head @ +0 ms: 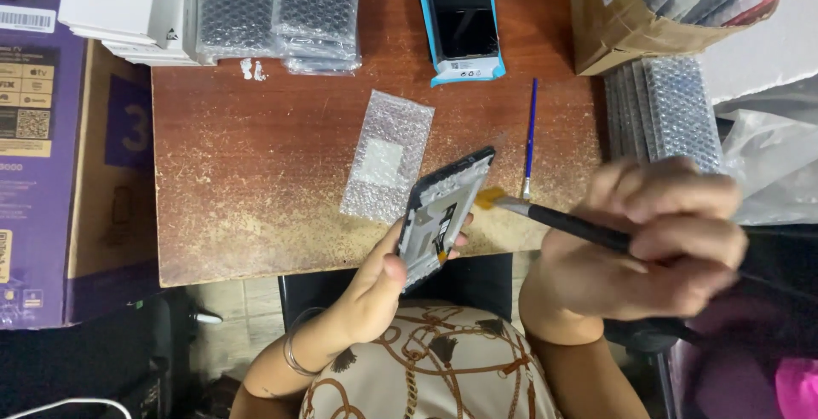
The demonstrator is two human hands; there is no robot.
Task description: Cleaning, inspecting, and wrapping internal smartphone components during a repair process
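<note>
Gripping phone frame [439, 219] in left hand [375, 287] above worktop [256, 189] edge; clamping black tool [567, 223] in right hand [656, 240], touching orange flex [487, 198]. Risking tearing it, probably, by pressing hard.

We see a purple printed carton [38, 138] at the far left, white boxes [128, 5] beside bubble-wrapped packs [277, 10] at the tabletop's [256, 197] back edge, a dark screen in a blue-edged sleeve [460, 18] at top centre, a brown labelled carton [613, 18] at right, and a small bubble pouch [388, 155] mid-tabletop.
</note>
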